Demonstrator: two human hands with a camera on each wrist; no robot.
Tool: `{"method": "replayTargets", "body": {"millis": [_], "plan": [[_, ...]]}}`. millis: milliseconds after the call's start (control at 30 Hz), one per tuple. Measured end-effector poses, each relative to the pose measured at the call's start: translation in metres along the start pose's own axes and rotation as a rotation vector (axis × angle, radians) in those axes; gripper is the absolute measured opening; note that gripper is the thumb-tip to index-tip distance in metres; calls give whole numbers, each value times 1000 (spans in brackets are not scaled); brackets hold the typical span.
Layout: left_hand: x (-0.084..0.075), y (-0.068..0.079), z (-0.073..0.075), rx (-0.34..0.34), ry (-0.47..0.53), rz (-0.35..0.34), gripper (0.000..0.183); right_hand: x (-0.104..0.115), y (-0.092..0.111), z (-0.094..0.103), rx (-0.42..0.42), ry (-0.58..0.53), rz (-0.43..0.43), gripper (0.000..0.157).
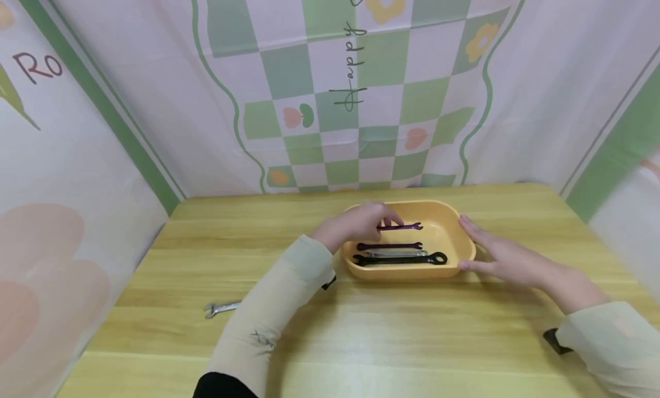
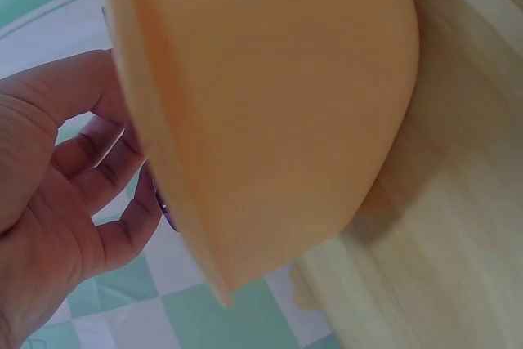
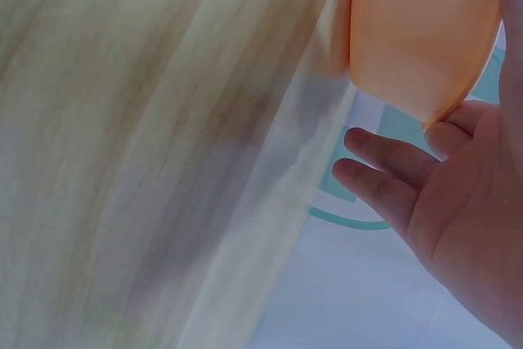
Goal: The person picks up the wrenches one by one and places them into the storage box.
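Note:
A yellow plastic tray (image 1: 438, 235) sits on the wooden table. Reaching in over its left end, my left hand (image 1: 363, 220) pinches a purple wrench (image 1: 409, 227) near the tray's back side; one end of it peeks out beside the fingers in the left wrist view. In front of that wrench lie a second purple wrench (image 1: 389, 246), a silver wrench (image 1: 404, 253) and a larger black wrench (image 1: 402, 260), roughly parallel. My right hand (image 1: 507, 257) holds the tray's right end, thumb at the front corner and fingers at the back one.
Another silver wrench (image 1: 222, 308) lies on the table (image 1: 392, 335) at the left, partly covered by my left sleeve. A patterned cloth (image 1: 335, 117) hangs right behind the table's back edge, with more cloth on both sides.

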State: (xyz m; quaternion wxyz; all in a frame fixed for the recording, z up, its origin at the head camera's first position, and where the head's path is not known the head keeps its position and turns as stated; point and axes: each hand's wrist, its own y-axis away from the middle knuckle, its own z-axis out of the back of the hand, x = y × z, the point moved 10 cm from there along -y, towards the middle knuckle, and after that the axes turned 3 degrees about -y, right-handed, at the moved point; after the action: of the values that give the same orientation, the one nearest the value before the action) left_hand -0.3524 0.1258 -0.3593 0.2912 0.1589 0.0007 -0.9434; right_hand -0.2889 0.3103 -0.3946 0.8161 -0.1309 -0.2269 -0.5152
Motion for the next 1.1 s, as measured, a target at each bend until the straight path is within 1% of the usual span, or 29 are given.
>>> {"method": "replayTargets", "body": {"millis": [300, 500, 667, 733, 833, 967, 1100], "plan": [[-1, -10, -9, -9, -38, -26, 47, -4, 2, 0, 10, -18, -11, 101], [0, -14, -15, 2, -41, -27, 47, -4, 2, 1, 9, -21, -20, 102], [3, -15, -23, 20, -52, -16, 43, -1, 1, -1, 11, -19, -17, 102], [4, -15, -25, 27, -51, 1, 42, 0, 1, -2, 11, -16, -14, 101], [8, -17, -28, 23, -41, 19, 42, 0, 0, -2, 11, -9, -12, 101], [13, -20, -30, 13, -38, 22, 41, -1, 0, -1, 9, -1, -15, 102], [17, -22, -33, 28, -60, 44, 43, -2, 1, 0, 6, 11, -14, 102]]}}
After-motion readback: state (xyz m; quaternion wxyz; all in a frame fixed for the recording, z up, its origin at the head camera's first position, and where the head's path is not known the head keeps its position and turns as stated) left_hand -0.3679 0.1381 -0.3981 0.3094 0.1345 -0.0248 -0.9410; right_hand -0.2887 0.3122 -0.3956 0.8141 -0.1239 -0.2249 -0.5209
